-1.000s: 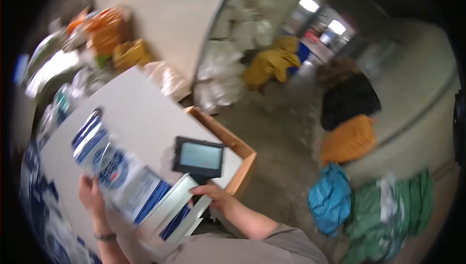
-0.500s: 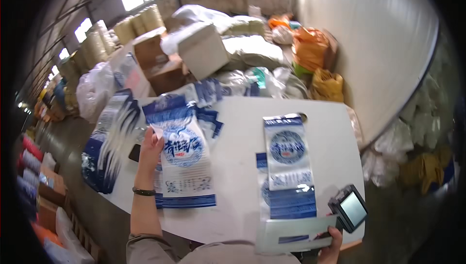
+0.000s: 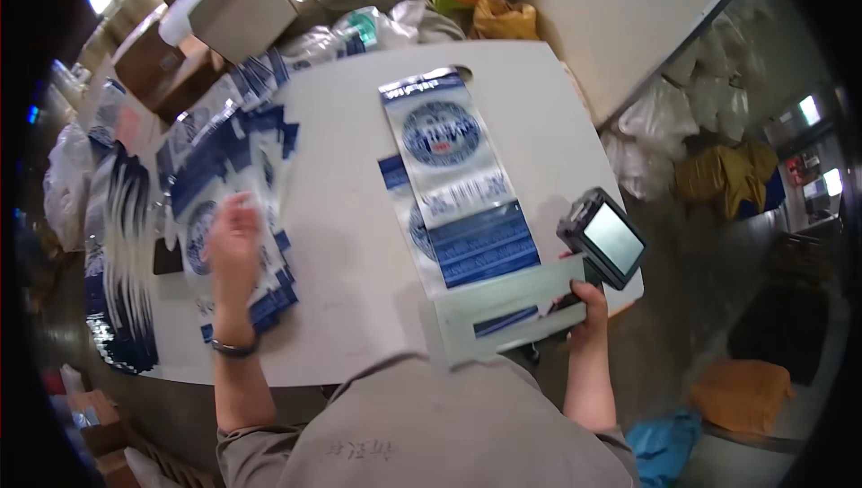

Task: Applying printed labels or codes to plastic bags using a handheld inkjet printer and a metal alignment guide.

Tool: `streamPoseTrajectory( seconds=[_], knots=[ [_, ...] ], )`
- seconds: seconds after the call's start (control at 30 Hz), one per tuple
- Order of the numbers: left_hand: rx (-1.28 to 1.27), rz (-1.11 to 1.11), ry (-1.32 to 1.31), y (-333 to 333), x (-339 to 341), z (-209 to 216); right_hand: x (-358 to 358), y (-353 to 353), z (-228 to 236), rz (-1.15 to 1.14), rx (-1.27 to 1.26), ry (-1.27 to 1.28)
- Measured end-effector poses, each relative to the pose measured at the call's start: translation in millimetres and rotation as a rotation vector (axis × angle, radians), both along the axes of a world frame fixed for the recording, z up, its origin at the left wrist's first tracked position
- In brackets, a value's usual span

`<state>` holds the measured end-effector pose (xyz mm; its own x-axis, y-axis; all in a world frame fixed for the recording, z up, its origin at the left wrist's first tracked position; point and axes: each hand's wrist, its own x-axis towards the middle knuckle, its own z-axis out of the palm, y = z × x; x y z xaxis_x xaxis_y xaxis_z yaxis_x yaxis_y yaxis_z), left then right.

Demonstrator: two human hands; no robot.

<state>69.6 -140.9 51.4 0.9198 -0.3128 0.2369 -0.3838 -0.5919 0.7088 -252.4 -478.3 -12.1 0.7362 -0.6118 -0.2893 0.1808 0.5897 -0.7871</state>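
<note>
at white table (image 3: 346, 237), clamping fingers of right hand (image 3: 588, 310) around black device (image 3: 614, 241); with left hand (image 3: 235, 228) over printed bags (image 3: 209, 167), cannot tell blurred fingers' spacing.

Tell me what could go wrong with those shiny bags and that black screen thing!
The blue-and-white bags on the left lie in a messy, overlapping pile under the left fingers, so some might slide or come up together.

The pale slotted plate lies over the lower end of the bags on the right; a bump could push them crooked.

The black screen device is by the table's right edge, so it might fall if let go.
</note>
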Motion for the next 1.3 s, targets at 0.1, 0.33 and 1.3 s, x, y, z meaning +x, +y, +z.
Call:
streamPoseTrajectory(
  seconds=[0.1,0.33,1.3],
  knots=[
    [0.104,-0.646,0.649,-80,-81,-13,-4,-1,-2,-0.046,-0.030,-0.026],
    [-0.148,-0.819,0.789,-112,-115,-40,-21,-4,-17,-0.056,0.229,-0.087],
    [-0.271,-0.383,0.844,-129,-63,-55,51,30,2,0.109,0.402,-0.222]
  ],
)
